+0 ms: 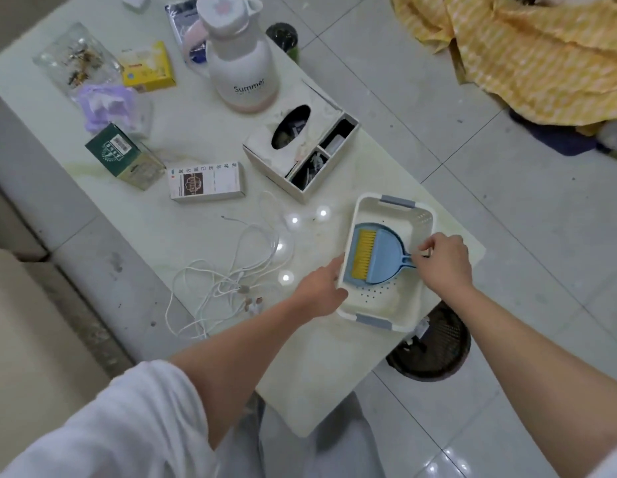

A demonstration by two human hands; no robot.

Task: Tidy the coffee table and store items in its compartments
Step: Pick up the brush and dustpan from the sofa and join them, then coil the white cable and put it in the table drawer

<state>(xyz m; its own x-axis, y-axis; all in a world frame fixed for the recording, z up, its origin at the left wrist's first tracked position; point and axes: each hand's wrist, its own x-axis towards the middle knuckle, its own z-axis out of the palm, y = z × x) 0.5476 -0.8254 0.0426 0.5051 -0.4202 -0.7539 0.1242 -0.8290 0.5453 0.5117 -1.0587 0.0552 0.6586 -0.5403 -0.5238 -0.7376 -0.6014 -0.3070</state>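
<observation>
Two hands worked at the white basket (417, 215) standing at the near right corner of the coffee table (203, 139). The left hand (322, 291) was closed on the basket's left wall, steadying it. The right hand (441, 262) pinched the handle of the blue dustpan (383, 257), which lay inside the basket with a yellow brush (363, 253) nested in it.

The step in hand looked like getting the dustpan set into or out of the basket; which of the two could not be told. Either way, most of the tidying remained. A tangle of white cable (231, 281) lay just left of the basket, and three small boxes, a tissue box (283, 143), a white jug (240, 63) and some bags sat farther back.

The next move probably called for the right hand to settle or lift the dustpan cleanly over the rim, while the left kept the basket from sliding off the nearby table edge.
</observation>
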